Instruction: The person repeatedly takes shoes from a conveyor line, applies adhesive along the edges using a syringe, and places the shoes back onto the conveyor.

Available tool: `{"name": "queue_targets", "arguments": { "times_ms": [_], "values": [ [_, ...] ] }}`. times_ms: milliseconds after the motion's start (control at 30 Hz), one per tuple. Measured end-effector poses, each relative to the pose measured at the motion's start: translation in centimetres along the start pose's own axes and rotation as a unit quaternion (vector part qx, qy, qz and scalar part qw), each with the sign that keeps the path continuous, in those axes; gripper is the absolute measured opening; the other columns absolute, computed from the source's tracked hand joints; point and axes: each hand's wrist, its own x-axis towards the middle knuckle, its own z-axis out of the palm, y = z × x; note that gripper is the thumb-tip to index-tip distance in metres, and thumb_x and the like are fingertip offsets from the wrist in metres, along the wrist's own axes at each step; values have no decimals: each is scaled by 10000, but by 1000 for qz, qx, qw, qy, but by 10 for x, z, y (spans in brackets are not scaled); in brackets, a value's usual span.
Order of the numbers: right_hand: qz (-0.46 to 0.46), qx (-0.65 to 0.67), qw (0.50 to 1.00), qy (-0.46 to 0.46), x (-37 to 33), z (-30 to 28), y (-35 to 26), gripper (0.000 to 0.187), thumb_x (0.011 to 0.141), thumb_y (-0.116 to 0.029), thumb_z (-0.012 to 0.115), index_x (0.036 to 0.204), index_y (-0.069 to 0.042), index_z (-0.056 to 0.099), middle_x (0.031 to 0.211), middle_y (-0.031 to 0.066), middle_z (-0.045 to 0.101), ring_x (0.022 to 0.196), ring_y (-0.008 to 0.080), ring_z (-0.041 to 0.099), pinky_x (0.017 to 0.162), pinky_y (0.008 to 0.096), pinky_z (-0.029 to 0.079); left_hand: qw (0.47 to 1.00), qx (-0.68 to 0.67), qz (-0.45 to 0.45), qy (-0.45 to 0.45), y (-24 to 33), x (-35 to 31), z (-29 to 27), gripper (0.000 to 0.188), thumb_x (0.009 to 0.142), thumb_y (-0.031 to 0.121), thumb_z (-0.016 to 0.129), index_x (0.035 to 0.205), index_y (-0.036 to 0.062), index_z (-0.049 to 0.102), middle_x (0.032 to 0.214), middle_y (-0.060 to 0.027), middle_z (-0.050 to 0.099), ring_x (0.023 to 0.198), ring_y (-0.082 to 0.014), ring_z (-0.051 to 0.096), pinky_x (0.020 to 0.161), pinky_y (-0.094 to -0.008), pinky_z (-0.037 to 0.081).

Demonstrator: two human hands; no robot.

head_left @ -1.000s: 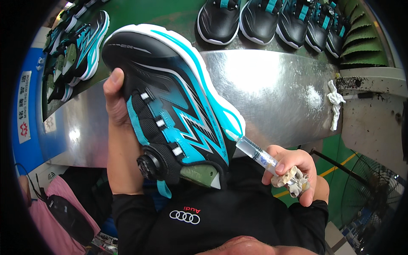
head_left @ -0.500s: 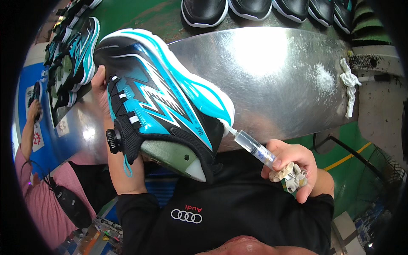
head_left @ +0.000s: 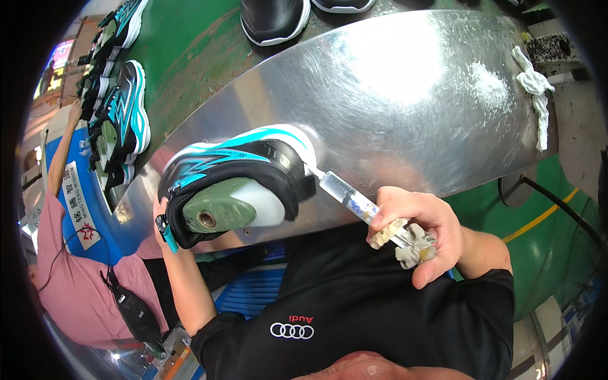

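A black and turquoise sneaker (head_left: 218,166) with a white sole is tilted over the metal worktop, its opening facing me. Inside it sits a green shoe last (head_left: 218,201) with a pale heel part. My left hand (head_left: 163,209) grips the sneaker from its far left side; most of the fingers are hidden behind the shoe. In my right hand (head_left: 421,221) is a clear syringe (head_left: 348,197), fingers closed round its barrel and plunger end. Whitish, lumpy material is wrapped about that end. The syringe's white tip meets the sole edge at the sneaker's heel.
The shiny metal worktop (head_left: 373,126) bears a patch of white powder (head_left: 489,87) and a crumpled white strip (head_left: 534,88). Black shoes (head_left: 275,19) stand beyond it. More turquoise sneakers (head_left: 130,114) line the left, where a person in a pink top (head_left: 88,291) reaches forward.
The sneaker has been lowered and turned, so its opening and the last show more and its side less. The syringe has moved left and stays at the heel's sole edge.
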Motion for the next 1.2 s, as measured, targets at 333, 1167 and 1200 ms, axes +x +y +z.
{"name": "queue_targets", "arguments": {
  "times_ms": [333, 1167, 1200],
  "values": [
    [-14, -120, 992, -20, 5, 14, 6, 600, 662, -251, 820, 1147, -9, 565, 1091, 77, 599, 805, 163, 491, 725, 272, 398, 994, -95, -48, 32, -24, -106, 35, 440, 876, 90, 529, 1294, -7, 431, 1310, -162, 488, 1204, -320, 479, 1036, -496, 369],
    [70, -219, 972, -50, 1, 59, -48, 660, 588, -313, 861, 1089, 24, 594, 931, 58, 675, 679, 136, 419, 588, 258, 327, 889, -332, -269, -166, -84, -121, 145, 805, 665, -80, 548, 1403, 3, 236, 1335, -218, 419, 1234, -344, 444, 1016, -484, 379],
    [72, -228, 969, -58, 0, 60, -54, 656, 592, -319, 859, 1086, 23, 595, 930, 59, 677, 672, 136, 420, 588, 259, 327, 877, -354, -279, -165, -87, -120, 147, 779, 670, -102, 513, 1396, -2, 249, 1302, -218, 456, 1220, -341, 460, 991, -474, 403]
  ]
}}
